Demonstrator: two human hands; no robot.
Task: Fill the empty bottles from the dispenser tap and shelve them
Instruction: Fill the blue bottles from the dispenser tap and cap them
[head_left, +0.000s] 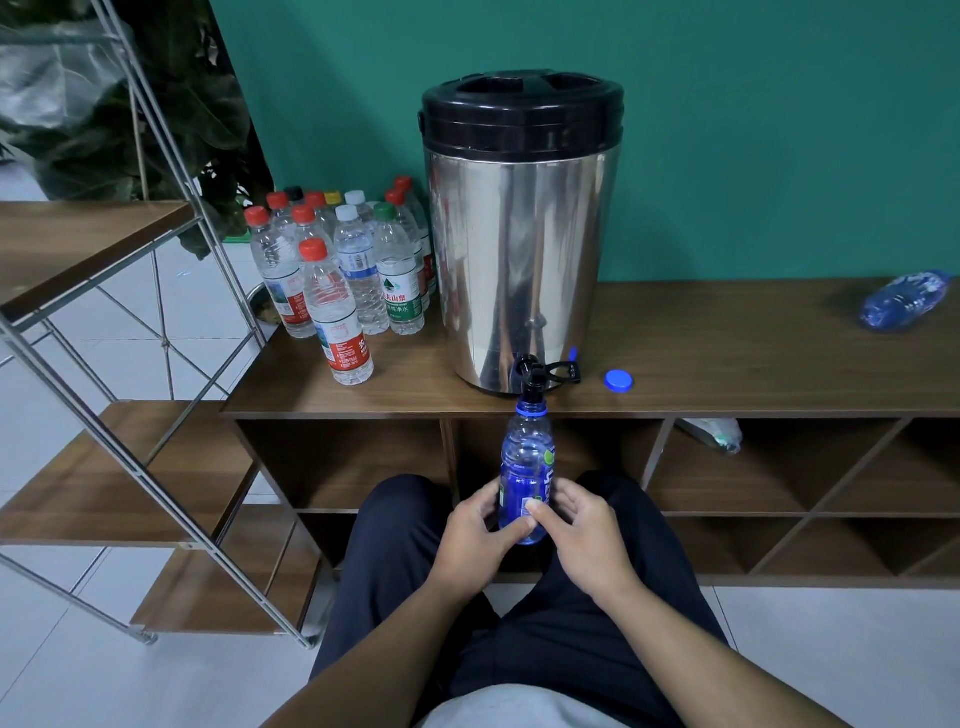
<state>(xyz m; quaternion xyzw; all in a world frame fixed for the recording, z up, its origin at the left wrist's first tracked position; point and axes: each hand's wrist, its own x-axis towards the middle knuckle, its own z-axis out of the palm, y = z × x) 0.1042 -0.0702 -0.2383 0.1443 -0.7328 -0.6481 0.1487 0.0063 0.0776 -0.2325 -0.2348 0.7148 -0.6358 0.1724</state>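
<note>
A steel dispenser (519, 234) with a black lid stands on the wooden cabinet top (727, 353). Its black tap (535, 375) juts over the front edge. An uncapped blue bottle (525, 467) is held upright with its mouth right under the tap. My left hand (480, 530) grips the bottle's lower part from the left, thumb across the front. My right hand (582, 530) grips it from the right. The bottle's blue cap (618, 381) lies on the cabinet top to the right of the tap.
Several capped clear bottles (337, 270) stand left of the dispenser. A blue bottle (904, 300) lies on its side at the far right of the top. A clear bottle (711, 434) lies in a cabinet cubby. A metal-framed wooden shelf rack (104, 467) stands at left.
</note>
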